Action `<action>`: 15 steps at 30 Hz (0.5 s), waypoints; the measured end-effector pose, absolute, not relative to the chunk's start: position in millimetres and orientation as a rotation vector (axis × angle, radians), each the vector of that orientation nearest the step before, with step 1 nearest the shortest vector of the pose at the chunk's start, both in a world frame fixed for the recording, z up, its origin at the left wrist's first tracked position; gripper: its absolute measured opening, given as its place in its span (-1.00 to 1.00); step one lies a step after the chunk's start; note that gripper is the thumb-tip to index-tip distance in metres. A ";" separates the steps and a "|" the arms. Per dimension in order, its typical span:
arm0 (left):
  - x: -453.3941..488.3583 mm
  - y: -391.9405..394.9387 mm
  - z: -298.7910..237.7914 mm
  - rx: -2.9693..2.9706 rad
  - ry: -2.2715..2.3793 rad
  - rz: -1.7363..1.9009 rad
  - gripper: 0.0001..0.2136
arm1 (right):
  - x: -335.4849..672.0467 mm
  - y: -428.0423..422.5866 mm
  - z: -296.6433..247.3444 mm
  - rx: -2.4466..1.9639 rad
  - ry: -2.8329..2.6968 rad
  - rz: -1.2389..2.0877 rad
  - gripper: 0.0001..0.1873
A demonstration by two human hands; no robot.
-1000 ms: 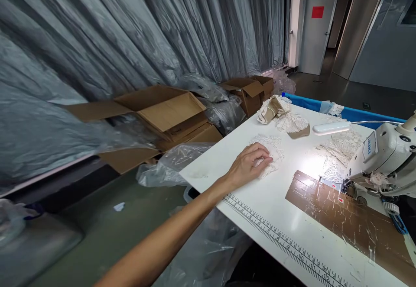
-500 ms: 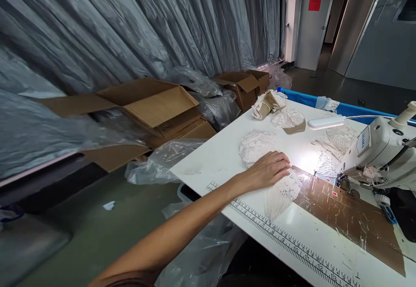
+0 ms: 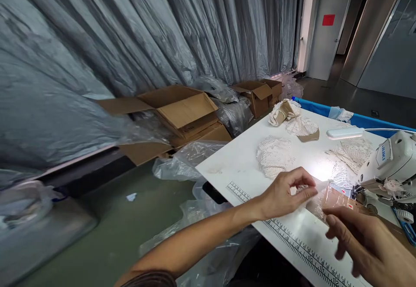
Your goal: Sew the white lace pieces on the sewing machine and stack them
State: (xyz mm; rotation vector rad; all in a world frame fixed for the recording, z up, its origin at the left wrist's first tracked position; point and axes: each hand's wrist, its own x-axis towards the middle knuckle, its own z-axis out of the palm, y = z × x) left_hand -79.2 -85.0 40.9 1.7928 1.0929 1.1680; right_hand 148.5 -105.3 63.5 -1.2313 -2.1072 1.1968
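Note:
My left hand [image 3: 287, 194] is raised just above the white table [image 3: 234, 166], its fingers pinched on a white lace piece [image 3: 316, 196] that hangs blurred toward the right. My right hand [image 3: 367, 243] comes in at the lower right, fingers loosely apart and smeared by motion, close under the lace and holding nothing I can see. A small stack of white lace pieces [image 3: 273, 161] lies on the table just beyond my left hand. A white sewing machine [image 3: 388, 163] stands at the right, lit by its lamp [image 3: 344, 132].
More lace [image 3: 351, 150] and a brown paper-wrapped bundle [image 3: 284, 111] lie at the table's far end. A ruler strip [image 3: 292, 243] runs along the near edge. Open cardboard boxes [image 3: 178, 114] and plastic bags [image 3: 185, 161] crowd the floor at left, before a grey plastic curtain [image 3: 130, 31].
My left hand slid a lace piece off the stack toward the machine, then lifted it pinched off the table. My right hand has come into view at the lower right.

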 end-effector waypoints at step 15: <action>-50.3 -78.3 50.5 1.822 0.958 0.905 -0.84 | 172.1 -106.5 39.7 -1.307 -1.868 1.461 -0.43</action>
